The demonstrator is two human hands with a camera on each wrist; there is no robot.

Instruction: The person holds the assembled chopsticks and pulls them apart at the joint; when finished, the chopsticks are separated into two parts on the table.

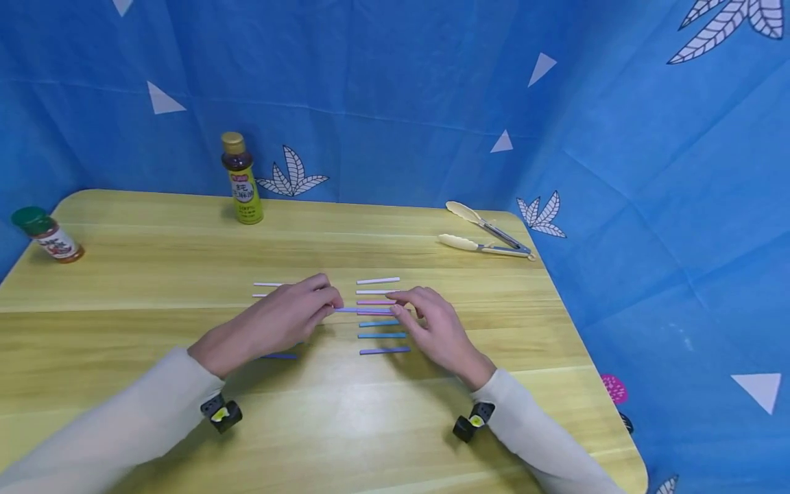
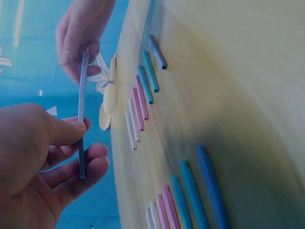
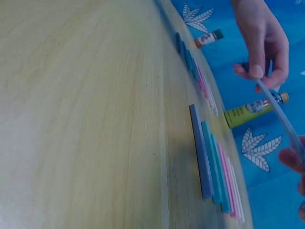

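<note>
A slim blue-violet stick (image 1: 347,309) (image 2: 82,102) is held level above the table between both hands. My left hand (image 1: 280,315) (image 2: 40,152) pinches its left end between thumb and fingers. At the other end, my right hand (image 1: 435,326) (image 2: 81,36) grips it with thumb and fingertips. Below the right hand lies a column of sticks: white ones (image 1: 378,280), pink ones (image 1: 373,302), blue ones (image 1: 381,336) and a violet one (image 1: 385,350). A similar column lies under my left hand, partly hidden, with a white stick (image 1: 267,284) and dark blue stick (image 1: 280,356) showing.
A sesame oil bottle (image 1: 247,189) stands at the table's back edge. To the far left is a green-capped jar (image 1: 57,243). Spread tongs (image 1: 494,240) with cream tips lie at the back right. Blue patterned cloth (image 1: 395,103) hangs behind the wooden table (image 1: 345,439).
</note>
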